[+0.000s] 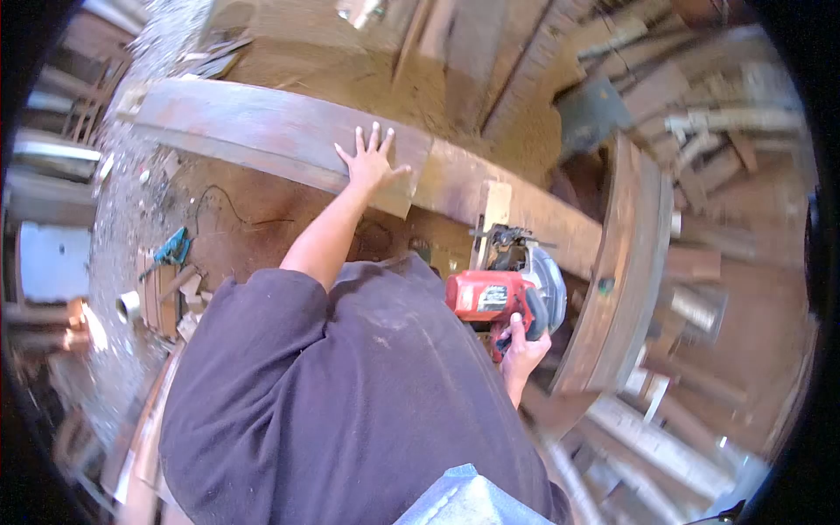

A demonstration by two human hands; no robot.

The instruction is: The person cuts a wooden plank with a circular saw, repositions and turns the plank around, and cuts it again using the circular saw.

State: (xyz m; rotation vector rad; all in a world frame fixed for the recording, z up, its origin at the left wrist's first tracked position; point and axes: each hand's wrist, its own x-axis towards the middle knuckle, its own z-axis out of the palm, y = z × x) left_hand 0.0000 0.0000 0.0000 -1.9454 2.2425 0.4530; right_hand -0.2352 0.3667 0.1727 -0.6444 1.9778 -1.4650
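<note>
My left hand (371, 164) lies flat with its fingers spread on a long wooden plank (262, 122), close to the plank's right end. In my right hand (525, 354) is a red circular saw (490, 296), gripped by its dark rear handle. The saw's grey blade guard (547, 284) faces right. Its front part sits by a short pale wood strip (496, 206) that lies across a wooden beam (534, 210). The blade's teeth are hidden from here.
Thick timbers (612, 271) stand at the right end of the beam. A teal power tool (172, 248) with a cord lies on the ground at left, near a white roll (129, 305). Scrap boards (700, 166) are piled at right, blurred.
</note>
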